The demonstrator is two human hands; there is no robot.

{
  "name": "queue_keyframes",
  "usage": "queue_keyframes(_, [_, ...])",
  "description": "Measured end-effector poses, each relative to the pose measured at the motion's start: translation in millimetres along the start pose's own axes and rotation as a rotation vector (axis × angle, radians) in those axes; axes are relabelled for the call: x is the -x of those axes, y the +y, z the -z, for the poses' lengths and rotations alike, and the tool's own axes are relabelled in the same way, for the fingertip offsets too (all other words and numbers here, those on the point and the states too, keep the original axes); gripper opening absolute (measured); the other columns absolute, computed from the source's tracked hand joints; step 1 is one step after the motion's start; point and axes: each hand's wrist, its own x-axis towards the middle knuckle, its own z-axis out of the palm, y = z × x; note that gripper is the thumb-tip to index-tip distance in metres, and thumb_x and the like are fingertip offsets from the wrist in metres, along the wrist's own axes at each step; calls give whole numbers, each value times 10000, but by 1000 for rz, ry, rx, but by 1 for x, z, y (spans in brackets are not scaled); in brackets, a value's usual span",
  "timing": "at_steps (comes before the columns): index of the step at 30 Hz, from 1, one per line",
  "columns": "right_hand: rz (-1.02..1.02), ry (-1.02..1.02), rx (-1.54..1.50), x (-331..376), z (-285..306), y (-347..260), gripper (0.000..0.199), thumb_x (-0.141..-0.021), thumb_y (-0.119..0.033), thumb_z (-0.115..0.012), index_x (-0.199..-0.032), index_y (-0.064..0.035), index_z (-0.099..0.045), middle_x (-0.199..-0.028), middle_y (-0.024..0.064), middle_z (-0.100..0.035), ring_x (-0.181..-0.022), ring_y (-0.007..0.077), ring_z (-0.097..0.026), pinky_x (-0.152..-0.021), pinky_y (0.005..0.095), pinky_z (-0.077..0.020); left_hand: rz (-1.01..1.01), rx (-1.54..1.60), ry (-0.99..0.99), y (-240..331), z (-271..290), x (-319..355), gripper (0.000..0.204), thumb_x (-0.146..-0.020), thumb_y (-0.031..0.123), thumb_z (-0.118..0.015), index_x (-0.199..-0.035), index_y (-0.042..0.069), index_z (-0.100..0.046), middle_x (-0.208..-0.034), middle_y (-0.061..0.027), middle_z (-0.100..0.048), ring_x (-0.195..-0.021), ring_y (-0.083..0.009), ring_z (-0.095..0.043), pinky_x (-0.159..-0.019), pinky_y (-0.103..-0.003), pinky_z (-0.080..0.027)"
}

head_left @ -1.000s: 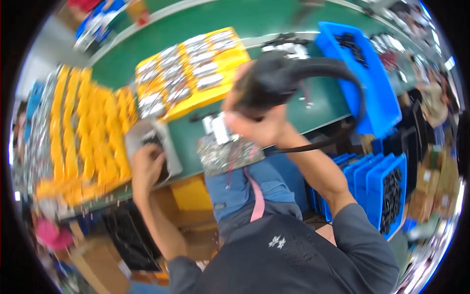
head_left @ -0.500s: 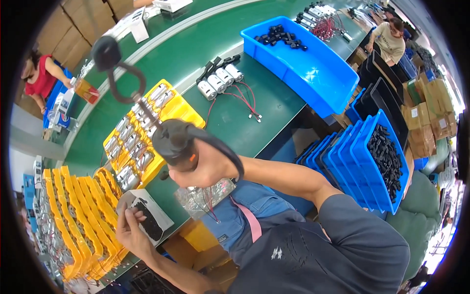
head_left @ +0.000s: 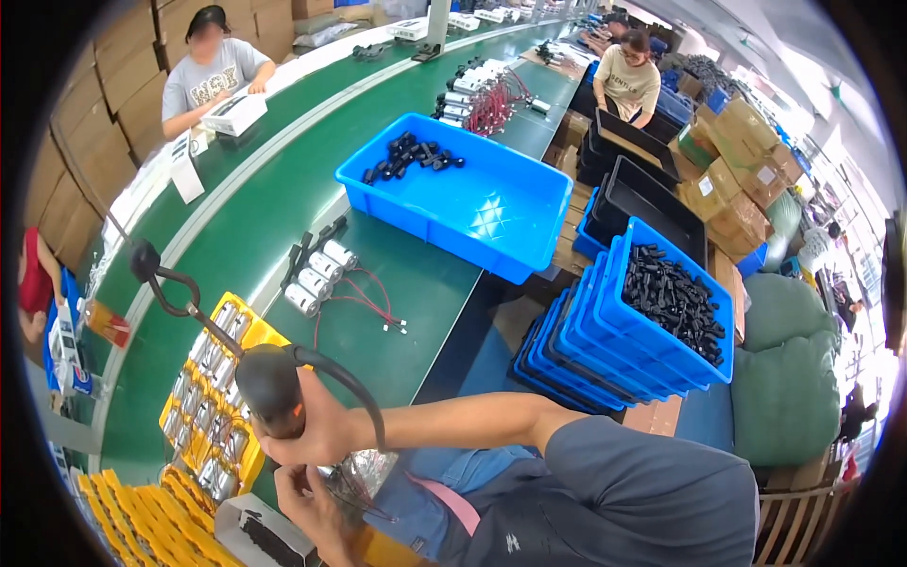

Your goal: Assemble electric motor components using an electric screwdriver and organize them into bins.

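The black handheld tool (head_left: pixel 269 389), rounded and dark with a thick black cable (head_left: pixel 354 387) looping off its back, sits in the right hand (head_left: pixel 316 435), whose fingers are wrapped closed around its body, above the near edge of the green counter (head_left: pixel 397 312). Just below, the left hand (head_left: pixel 307 496) is curled, fingertips pinching thin wires from a clear plastic bag (head_left: pixel 364 472) resting against the person's lap. Whether it grips anything more cannot be told.

Under and left of the tool lies a yellow tray (head_left: pixel 222 378) filled with small metal parts, and further yellow trays (head_left: pixel 142 520) stack at the lower left beside a grey box (head_left: pixel 255 534). Further along the counter are a few white cylinders (head_left: pixel 316 279) with red wires, then a big blue bin (head_left: pixel 472 203) holding a scatter of black pieces. A green conveyor belt (head_left: pixel 283 123) runs alongside.

Off the counter's right edge, stacked blue bins (head_left: pixel 642 331) carry more black pieces. Cardboard boxes (head_left: pixel 737 151) pile beyond. Two other people sit along the line in a long workshop.
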Motion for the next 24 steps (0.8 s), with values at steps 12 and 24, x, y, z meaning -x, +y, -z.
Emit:
queue_keyframes(12, [-65, -27, -30, 2, 0, 1, 273, -720, 14, -624, -950, 8, -478, -701, 34, -563, -605, 107, -554, -547, 273, -477, -54, -25, 41, -1, -10, -2, 44, -873, -6, -537, -857, -38, -510, -699, -29, -463, -596, -88, -398, -547, -221, -346])
queue_keyframes(24, [-82, -36, -28, 4, -7, 5, 273, -713, 29, -631, -946, 5, -490, -710, 36, -575, -636, 102, -567, -579, 278, -491, -110, -77, 114, 2, -4, -2, 67, -837, 3, -570, -866, -44, -533, -684, -81, -491, -597, -141, -441, -567, -263, -383])
